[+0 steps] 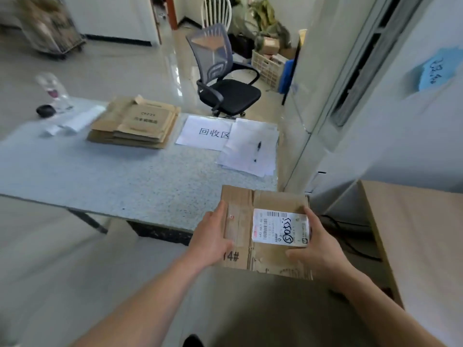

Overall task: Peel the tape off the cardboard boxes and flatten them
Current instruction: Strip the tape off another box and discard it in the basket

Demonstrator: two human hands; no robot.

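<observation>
A small brown cardboard box (pixel 273 201) with a white shipping label (pixel 280 227) on top is held in the air just off the table's near right corner. My left hand (pixel 210 236) grips its left side, thumb on top. My right hand (pixel 315 244) grips its right side, thumb lying on the label's lower edge. A stack of flattened cardboard boxes (pixel 136 122) lies at the far side of the speckled grey table (pixel 100 176).
White papers (pixel 208 132) with printed characters and loose sheets with a black pen (pixel 258 151) lie at the table's far right. A clear bottle (pixel 53 92) and black cap stand far left. A large cardboard box (pixel 413 236) is at my right. An office chair (pixel 225 78) stands behind the table.
</observation>
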